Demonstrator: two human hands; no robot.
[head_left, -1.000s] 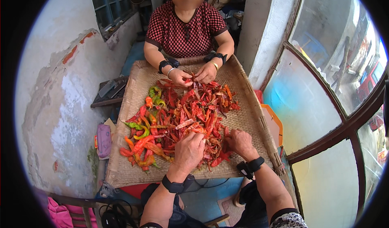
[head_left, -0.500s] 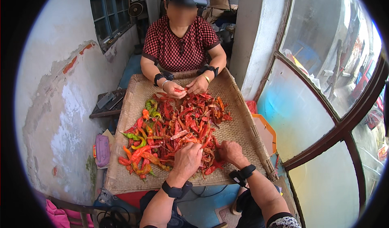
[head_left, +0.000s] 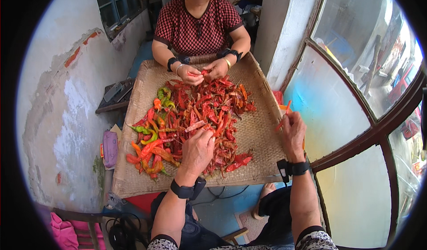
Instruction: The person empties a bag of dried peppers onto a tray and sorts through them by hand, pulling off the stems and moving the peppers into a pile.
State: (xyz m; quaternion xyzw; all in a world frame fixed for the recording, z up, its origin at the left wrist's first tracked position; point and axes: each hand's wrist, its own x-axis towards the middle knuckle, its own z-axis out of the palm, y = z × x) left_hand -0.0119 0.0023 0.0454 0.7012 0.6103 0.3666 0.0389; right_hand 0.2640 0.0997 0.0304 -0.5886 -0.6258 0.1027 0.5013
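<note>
A heap of chili peppers [head_left: 213,116], mostly red and partly wrinkled and dry, lies in a shallow woven tray [head_left: 262,161]. Over the near middle of the heap is my left hand [head_left: 198,152], fingers closed among red peppers; what they grip is hidden. Beyond the tray's right rim, my right hand [head_left: 293,136] pinches a red chili pepper [head_left: 288,108] above an orange-edged container [head_left: 304,144]. Green peppers [head_left: 153,134] are at the heap's left side. Across the tray, another person's hands [head_left: 202,73] hold a red pepper.
A cracked wall [head_left: 53,130] runs along the left, with a purple pouch [head_left: 110,150] beside the tray. Framed window panes [head_left: 338,103] stand close on the right. A pink cloth [head_left: 66,232] lies at lower left, near black cables [head_left: 126,232].
My right hand has left the pile's near right edge and moved right, past the tray's rim, with a red pepper. My left hand stays at the heap. The view has tilted lower.
</note>
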